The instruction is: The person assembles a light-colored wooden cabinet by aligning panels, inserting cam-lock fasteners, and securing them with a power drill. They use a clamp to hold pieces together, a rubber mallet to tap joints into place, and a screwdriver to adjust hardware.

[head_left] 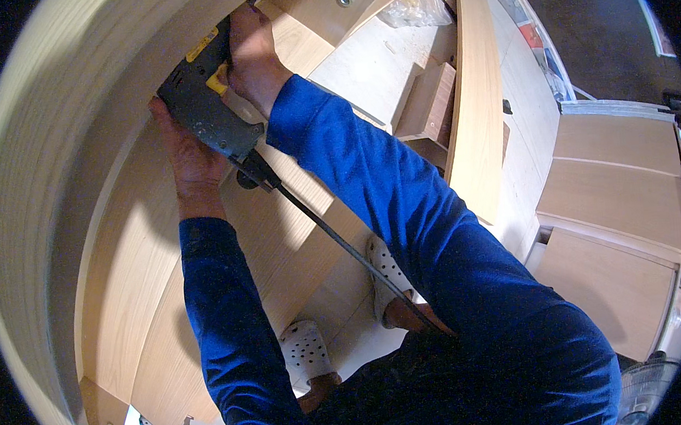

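Grey corded drill [205,111] clamped in both hands, right hand [253,57] on top, left hand [188,156] beneath, against pale wood panel [123,259]

- We see the corded drill [208,103] at upper left, pressed against the curved wooden panel [55,201] that fills the left side.
- Our right hand [249,57] sits on top of the drill; our left hand [186,152] lies below and behind it, against the panel.
- The cord [334,236] runs from the drill's rear down to the right, between our forearms.
- Our two clogs [307,349] stand on the floor boards [338,291] beneath the arms.
- A long board [476,100] stands on edge right of our right arm, with a small block [430,103] just beside it on its left.
- A plastic bag [415,8] lies beyond the block.
- Stacked flat panels [619,193] lie at far right.
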Demonstrator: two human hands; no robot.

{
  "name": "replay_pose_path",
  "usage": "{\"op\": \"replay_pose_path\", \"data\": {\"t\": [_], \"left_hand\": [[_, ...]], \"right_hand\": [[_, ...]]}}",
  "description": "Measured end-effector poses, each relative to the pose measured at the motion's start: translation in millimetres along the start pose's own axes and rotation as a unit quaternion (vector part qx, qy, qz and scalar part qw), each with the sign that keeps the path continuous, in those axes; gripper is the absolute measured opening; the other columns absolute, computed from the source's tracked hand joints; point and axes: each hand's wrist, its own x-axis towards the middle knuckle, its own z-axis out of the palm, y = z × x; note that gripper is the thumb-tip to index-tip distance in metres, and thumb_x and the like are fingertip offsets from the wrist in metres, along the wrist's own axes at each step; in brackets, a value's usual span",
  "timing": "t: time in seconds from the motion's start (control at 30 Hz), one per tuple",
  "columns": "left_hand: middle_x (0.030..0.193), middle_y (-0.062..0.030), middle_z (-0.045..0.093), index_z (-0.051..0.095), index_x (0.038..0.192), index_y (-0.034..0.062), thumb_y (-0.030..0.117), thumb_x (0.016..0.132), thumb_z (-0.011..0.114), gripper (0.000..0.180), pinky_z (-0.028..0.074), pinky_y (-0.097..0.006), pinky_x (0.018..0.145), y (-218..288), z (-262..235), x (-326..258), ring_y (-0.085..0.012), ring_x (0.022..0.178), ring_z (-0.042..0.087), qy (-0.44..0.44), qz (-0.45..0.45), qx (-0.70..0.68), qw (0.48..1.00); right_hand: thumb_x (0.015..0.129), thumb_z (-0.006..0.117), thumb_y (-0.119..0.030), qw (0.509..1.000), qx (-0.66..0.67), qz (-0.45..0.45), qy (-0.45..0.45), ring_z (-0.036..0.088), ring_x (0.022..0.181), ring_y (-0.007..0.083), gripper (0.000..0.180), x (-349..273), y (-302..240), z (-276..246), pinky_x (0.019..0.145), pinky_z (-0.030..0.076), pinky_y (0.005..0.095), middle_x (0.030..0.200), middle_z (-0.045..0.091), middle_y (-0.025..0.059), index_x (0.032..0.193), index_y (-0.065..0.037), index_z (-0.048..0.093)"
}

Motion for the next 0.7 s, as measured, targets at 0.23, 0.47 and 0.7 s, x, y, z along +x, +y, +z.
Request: {"op": "replay_pose_path", "data": {"t": [0.23, 0.47, 0.7], "left_hand": [[0.137, -0.0084, 0.061, 0.051, 0.146, 0.0111, 0.054, 0.105, 0.050, 0.058, 0.049, -0.038, 0.108, 38.3, 7.1, 7.7, -0.0238, 0.124, 0.060, 0.008, 0.052, 0.177, 0.983], [0.135, -0.0117, 0.060, 0.051, 0.143, 0.0100, 0.044, 0.105, 0.057, 0.051, 0.057, -0.040, 0.095, 50.6, 28.3, -2.6, -0.0260, 0.118, 0.064, 0.044, -0.082, 0.152, 0.984], [0.095, -0.0068, 0.068, 0.058, 0.130, 0.0093, 0.060, 0.103, 0.051, 0.057, 0.060, -0.037, 0.068, 43.4, 59.5, -15.2, -0.0196, 0.076, 0.068, -0.038, -0.070, 0.140, 0.987]], "right_hand": [[0.100, 0.059, -0.038, 0.974, -0.125, -0.186, -0.017, 0.070, 0.101, 0.0304, 0.037, 24.5, 29.3, 0.6, 0.087, 0.056, 0.0473, 0.118, 0.071, 0.0097, 0.124, -0.009, 0.064], [0.105, 0.049, -0.032, 0.966, -0.129, -0.220, -0.041, 0.066, 0.102, 0.0379, 0.034, 20.6, 27.7, -5.0, 0.087, 0.053, 0.0477, 0.111, 0.069, 0.0175, 0.125, -0.008, 0.063], [0.103, 0.055, -0.049, 0.985, -0.113, -0.111, -0.063, 0.067, 0.090, 0.0231, 0.053, 9.4, -0.7, 3.8, 0.078, 0.055, 0.0366, 0.102, 0.072, 0.0101, 0.120, 0.000, 0.066]]}}
